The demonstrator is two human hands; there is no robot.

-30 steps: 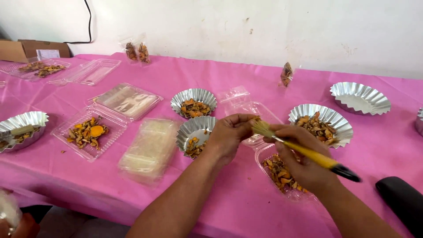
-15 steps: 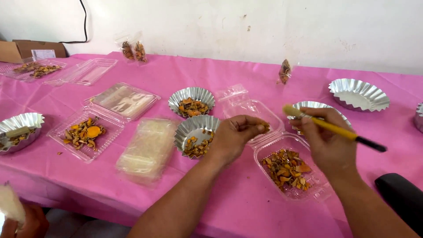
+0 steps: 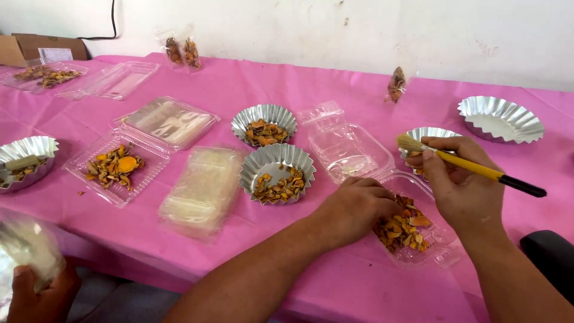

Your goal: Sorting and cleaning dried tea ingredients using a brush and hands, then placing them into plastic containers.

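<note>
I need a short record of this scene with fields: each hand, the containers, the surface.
left hand: rests on clear plastic box of orange-brown dried pieces
right hand: holds yellow-handled brush, bristles pointing left
nearby: two foil cups with similar pieces, one empty foil cup
surface: pink tablecloth

The left hand (image 3: pixel 353 209) covers the near-left corner of the clear tray (image 3: pixel 436 251) and part of the orange pieces (image 3: pixel 403 226) in it; whether its fingertips touch them cannot be told. The right hand (image 3: pixel 460 188) hides most of a foil cup (image 3: pixel 427 134) behind it and the middle of the brush (image 3: pixel 469 167) handle. At the lower left of the frame, another person's hand (image 3: pixel 36 293) and a blurred clear bag (image 3: pixel 24 245) are cut by the edge. A dark object (image 3: pixel 553 257) at the lower right is cropped and cannot be identified. The cardboard box (image 3: pixel 42 48) at the upper left is cut off too.
</note>
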